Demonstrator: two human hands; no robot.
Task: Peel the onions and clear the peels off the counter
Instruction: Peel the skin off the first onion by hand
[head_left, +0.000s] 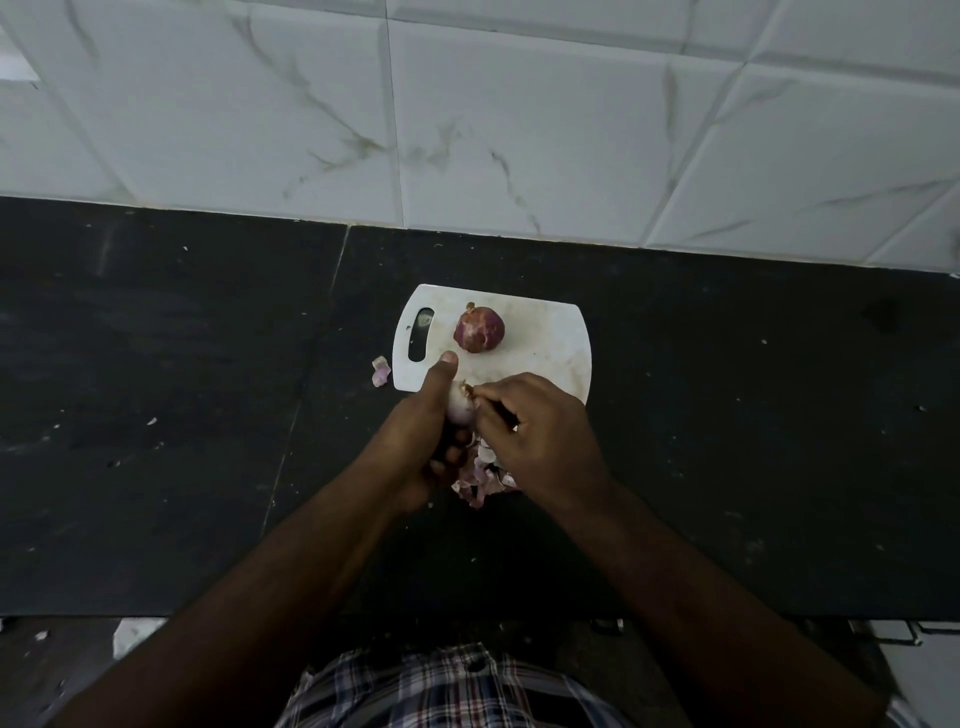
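Note:
My left hand (427, 436) grips a pale, partly peeled onion (460, 408) just in front of the white cutting board (545, 338), thumb stretched up along it. My right hand (535, 431) pinches a strip of brownish skin at the onion's top end. A red onion (478, 329) with its skin on lies on the board. A heap of pink-white peels (480, 478) sits on the black counter (182, 389) under my hands, partly hidden by them.
One loose peel (381, 370) lies left of the board, and small flakes dot the counter on the left. A white marbled tile wall (467, 114) rises behind the counter. The counter's front edge runs just above my checked shirt.

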